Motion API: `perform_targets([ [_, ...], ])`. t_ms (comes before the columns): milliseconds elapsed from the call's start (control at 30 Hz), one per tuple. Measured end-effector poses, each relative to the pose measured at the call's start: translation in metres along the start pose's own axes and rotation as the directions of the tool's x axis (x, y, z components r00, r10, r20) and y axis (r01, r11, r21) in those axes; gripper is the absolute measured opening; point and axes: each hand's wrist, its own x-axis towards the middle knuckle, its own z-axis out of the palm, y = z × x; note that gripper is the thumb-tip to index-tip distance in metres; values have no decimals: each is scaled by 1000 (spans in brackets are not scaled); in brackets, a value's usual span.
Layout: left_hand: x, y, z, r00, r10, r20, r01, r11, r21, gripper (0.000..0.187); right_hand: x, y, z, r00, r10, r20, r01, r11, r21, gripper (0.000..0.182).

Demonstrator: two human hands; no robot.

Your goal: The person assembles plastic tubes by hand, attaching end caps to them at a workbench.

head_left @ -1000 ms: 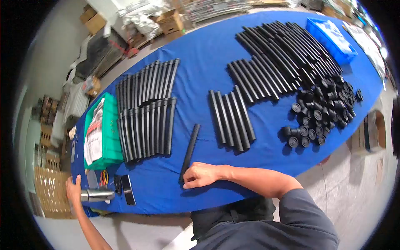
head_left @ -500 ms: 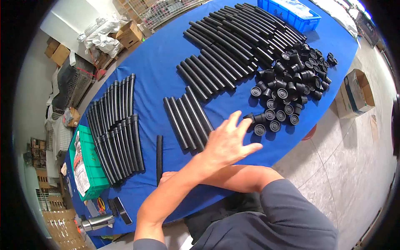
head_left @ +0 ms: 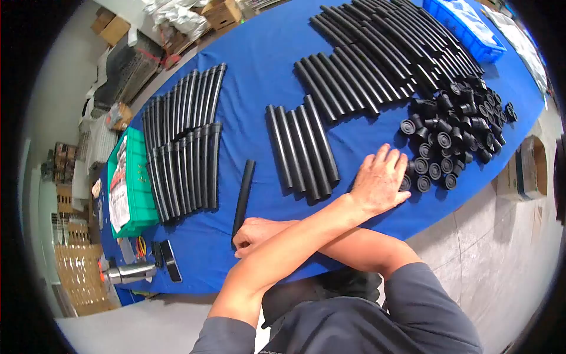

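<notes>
1. Nearest the view are the dark grey shirt (head_left: 333,327) and its sleeves; the left forearm (head_left: 300,245) crosses over the right forearm (head_left: 354,248).
2. The right hand (head_left: 252,234) rests at the near edge of the blue-covered table (head_left: 259,65); its fingers are closed around the near end of a single black tube (head_left: 245,192), which lies on the cloth and points away from the person.
3. On the left, near the same edge, lie a silver cylindrical tool (head_left: 130,273), a phone (head_left: 171,261), a small black object (head_left: 157,253) and a yellow-handled item (head_left: 141,246).
4. The left hand (head_left: 379,182) is palm down at the near left edge of the pile of black caps (head_left: 443,140); its fingers and thumb are apart; whether a fingertip touches a cap, I cannot tell.
5. A green crate (head_left: 150,203) holding printed paper (head_left: 119,192) stands beside the collared tubes (head_left: 187,174), laid in two rows; between these and the caps lie five plain tubes (head_left: 300,154), side by side.
6. Farther off, a large group of tubes (head_left: 356,74) spreads across the cloth; a blue bin (head_left: 488,54) with white contents stands near its far right side.
7. Beyond the table are an open cardboard box (head_left: 529,171) on the floor to the right and more cartons (head_left: 223,15) at the far left.
</notes>
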Motion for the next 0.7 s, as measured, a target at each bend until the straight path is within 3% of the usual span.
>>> perform_targets([
  [67, 1, 1, -1, 999, 8, -36, -9, 1000, -25, 86, -1, -3, -1, 1000, 20, -9, -20, 1000, -4, 29],
  [167, -2, 0, -1, 974, 152, -165, -143, 987, 67, 85, 0, -2, 1, 1000, 15, -26, -14, 1000, 20, 30],
  [200, -3, 0, -1, 958, 196, -207, -184, 980, 76, 76, 1, -3, -1, 1000, 18, -16, -18, 1000, 11, 30],
  [433, 1, -3, 6, 967, 182, -178, -176, 983, 47, 53, 4, 2, 0, 1000, -1, 13, 1, 1000, 6, 28],
  [567, -12, -28, -5, 974, 145, -176, -136, 989, 63, 38, 11, 33, 10, 992, -120, 39, 124, 985, -122, 23],
  [700, -10, -44, -38, 996, -47, -77, 41, 996, -78, 44, 11, 43, 18, 987, -156, -28, 151, 981, -125, 20],
])
